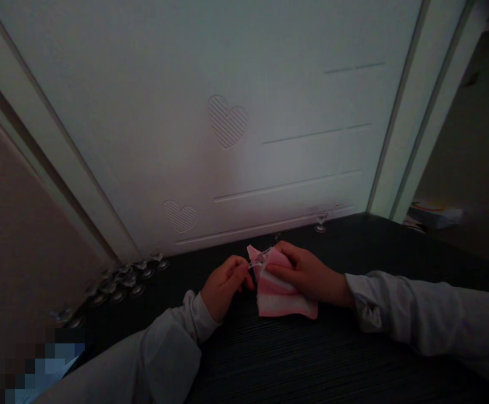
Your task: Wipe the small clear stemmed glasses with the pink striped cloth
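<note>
Pinched in the fingers of my left hand (224, 285) is the thin clear stem of a small stemmed glass (257, 262). My right hand (312, 275) grips a pink and white cloth (287, 303), which is bunched against the other end of the glass and partly hides it. The cloth's lower edge hangs down near the dark tabletop (270, 359). Both hands are close together, just above the table.
Several small stemmed glasses (118, 293) stand clustered at the table's left edge. Another small glass (321, 223) stands at the back right, by a white panel (164, 112) with engraved hearts. Stacked papers or boxes (436, 216) lie beyond the right side.
</note>
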`<state>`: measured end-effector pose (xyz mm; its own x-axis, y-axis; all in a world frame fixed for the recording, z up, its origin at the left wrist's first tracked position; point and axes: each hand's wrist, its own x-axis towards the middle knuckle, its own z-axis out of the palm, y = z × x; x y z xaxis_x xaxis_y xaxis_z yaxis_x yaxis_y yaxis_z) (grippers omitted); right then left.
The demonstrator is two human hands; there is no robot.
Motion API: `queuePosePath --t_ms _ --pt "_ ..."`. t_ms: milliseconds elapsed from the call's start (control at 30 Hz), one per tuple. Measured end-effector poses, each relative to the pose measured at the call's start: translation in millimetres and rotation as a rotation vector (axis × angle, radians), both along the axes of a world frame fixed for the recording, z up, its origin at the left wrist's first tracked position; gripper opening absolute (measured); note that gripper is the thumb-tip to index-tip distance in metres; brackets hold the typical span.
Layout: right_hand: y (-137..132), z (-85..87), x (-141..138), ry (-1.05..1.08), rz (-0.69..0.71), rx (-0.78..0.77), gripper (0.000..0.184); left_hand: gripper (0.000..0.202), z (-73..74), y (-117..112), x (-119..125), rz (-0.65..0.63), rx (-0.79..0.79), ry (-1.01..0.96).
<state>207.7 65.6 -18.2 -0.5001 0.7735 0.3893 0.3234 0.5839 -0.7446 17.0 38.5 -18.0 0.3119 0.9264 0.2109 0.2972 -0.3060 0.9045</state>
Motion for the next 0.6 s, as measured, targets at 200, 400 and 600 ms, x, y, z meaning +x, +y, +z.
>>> queuePosePath --t_ms 200,400,600 --pt "-2.6 5.2 0.6 -0.062 0.06 0.136 0.011 0.043 0.2 1.7 -0.4 0.006 -0.03 -0.061" --pt "-4.1 5.8 1.1 -0.126 0.064 0.236 0.015 0.051 0.7 3.7 -0.2 0.028 -0.136 -0.105" --pt "-4.9 6.3 0.3 -0.133 -0.008 0.179 0.015 0.053 -0.5 4.6 -1.3 0.034 -0.133 -0.092"
